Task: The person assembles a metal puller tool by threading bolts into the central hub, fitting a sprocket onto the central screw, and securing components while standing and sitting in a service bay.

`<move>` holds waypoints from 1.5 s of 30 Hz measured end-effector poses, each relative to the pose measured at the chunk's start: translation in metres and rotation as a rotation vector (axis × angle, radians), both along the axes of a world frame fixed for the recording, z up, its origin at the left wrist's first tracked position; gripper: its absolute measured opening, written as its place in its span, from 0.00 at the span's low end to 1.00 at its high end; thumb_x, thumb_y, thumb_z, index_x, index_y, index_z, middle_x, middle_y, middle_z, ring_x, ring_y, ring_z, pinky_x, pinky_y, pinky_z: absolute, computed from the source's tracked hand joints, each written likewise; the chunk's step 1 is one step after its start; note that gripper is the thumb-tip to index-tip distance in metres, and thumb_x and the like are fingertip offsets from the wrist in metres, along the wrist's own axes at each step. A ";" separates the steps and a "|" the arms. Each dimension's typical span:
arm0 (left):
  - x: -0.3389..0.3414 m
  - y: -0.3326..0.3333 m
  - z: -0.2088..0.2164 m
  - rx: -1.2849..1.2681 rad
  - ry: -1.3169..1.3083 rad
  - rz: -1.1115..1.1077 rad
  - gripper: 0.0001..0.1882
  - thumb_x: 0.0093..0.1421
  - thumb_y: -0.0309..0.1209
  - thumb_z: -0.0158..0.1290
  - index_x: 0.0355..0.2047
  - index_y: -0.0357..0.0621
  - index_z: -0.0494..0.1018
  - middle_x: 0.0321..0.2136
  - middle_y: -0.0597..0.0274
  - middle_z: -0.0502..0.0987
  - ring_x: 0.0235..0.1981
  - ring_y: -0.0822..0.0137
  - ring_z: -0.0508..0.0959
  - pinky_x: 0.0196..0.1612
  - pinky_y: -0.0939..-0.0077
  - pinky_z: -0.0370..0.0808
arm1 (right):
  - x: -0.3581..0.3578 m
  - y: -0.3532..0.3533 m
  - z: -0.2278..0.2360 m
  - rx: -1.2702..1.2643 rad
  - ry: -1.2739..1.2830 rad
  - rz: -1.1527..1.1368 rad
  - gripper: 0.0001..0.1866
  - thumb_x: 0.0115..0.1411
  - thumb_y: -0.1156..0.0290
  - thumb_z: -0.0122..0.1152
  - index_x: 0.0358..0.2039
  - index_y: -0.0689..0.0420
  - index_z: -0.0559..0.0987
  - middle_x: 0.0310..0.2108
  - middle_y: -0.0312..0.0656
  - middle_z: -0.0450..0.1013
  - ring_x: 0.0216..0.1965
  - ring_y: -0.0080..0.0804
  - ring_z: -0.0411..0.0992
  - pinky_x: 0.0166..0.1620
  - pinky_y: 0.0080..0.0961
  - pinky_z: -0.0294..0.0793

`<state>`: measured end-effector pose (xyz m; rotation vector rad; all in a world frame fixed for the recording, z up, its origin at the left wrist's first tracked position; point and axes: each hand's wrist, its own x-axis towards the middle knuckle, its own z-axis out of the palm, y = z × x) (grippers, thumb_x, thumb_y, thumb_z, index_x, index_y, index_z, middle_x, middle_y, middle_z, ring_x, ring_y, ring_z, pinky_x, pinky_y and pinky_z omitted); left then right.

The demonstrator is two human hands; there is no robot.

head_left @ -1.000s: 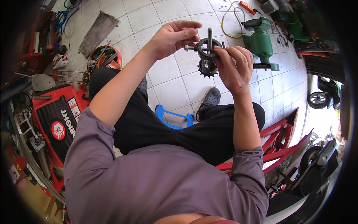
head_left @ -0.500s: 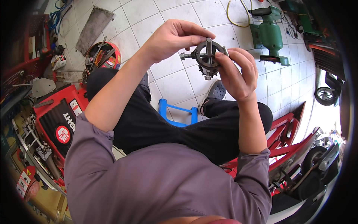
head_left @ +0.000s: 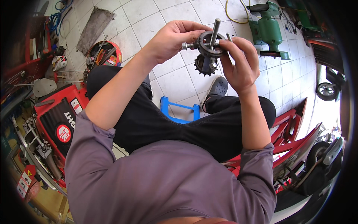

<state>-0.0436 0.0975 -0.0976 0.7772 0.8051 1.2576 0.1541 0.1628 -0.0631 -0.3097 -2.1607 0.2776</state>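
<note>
In front of me, above the floor, I hold a dark metal ring [head_left: 203, 47] between both hands, with steel bolts sticking out of it. One long steel rod [head_left: 215, 31] stands up through its middle, and a bolt [head_left: 189, 46] juts out to the left. Below the ring shows a small toothed sprocket [head_left: 203, 66]; how it joins the ring is hard to see. My left hand [head_left: 173, 42] pinches the ring's upper left rim, fingertips partly hidden behind it. At the right side, thumb and fingers of my right hand [head_left: 241, 63] are closed on the ring, near a thinner upright rod [head_left: 229, 37].
Between my feet stands a blue frame [head_left: 180, 118]. A red tub of tools [head_left: 118, 56] sits left on the tiles, near a grey flat sheet [head_left: 94, 30]. A green bench grinder [head_left: 270, 31] lies at the far right. Red metal frames [head_left: 285, 128] are beside my right knee.
The ring assembly has tilted: its long rod rises higher and leans right, and the sprocket now shows clearly below. Both hands still hold it and have shifted slightly right.
</note>
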 end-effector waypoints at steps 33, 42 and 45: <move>0.028 -0.005 0.000 0.218 0.512 0.457 0.11 0.52 0.33 0.62 0.33 0.42 0.77 0.19 0.73 0.72 0.17 0.88 0.60 0.17 0.89 0.55 | -0.006 -0.012 0.005 -0.178 0.026 -0.197 0.19 0.41 0.84 0.68 0.37 0.57 0.81 0.33 0.41 0.72 0.32 0.31 0.72 0.35 0.23 0.73; 0.026 -0.006 -0.004 0.360 0.507 0.355 0.13 0.60 0.29 0.55 0.43 0.34 0.74 0.34 0.62 0.78 0.38 0.76 0.76 0.41 0.82 0.74 | -0.006 -0.018 0.008 -0.185 0.047 -0.159 0.20 0.40 0.85 0.68 0.37 0.57 0.81 0.33 0.41 0.72 0.33 0.31 0.72 0.35 0.23 0.73; 0.026 -0.009 0.001 0.285 0.506 0.313 0.14 0.60 0.30 0.55 0.43 0.34 0.73 0.34 0.63 0.78 0.36 0.77 0.76 0.40 0.83 0.74 | -0.006 -0.017 0.006 -0.177 0.060 -0.154 0.20 0.40 0.85 0.68 0.37 0.58 0.81 0.33 0.41 0.72 0.32 0.31 0.72 0.35 0.22 0.73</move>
